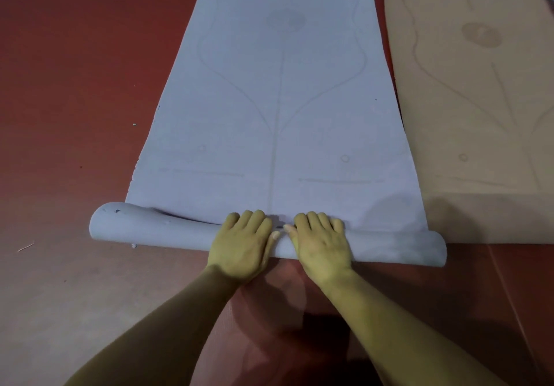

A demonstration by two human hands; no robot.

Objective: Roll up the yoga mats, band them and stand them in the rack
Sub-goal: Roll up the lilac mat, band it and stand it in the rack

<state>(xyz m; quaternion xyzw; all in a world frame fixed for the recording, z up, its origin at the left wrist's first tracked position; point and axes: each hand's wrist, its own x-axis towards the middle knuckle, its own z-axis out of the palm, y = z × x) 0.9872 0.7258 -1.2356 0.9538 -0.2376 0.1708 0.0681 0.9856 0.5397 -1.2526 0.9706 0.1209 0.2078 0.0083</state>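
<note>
A pale lilac yoga mat [278, 101] lies lengthwise on the red floor, stretching away from me. Its near end is wound into a low roll [156, 229] that runs across the view. My left hand [244, 241] and my right hand [319, 243] lie side by side on the middle of the roll, palms down, fingers reaching over its top onto the flat part. The roll's left end bulges loosely and sticks out past the mat's edge.
A tan yoga mat [479, 101] lies flat to the right, close beside the lilac one. Red floor [75, 86] spreads to the left and in front of the roll. No band or rack is in view.
</note>
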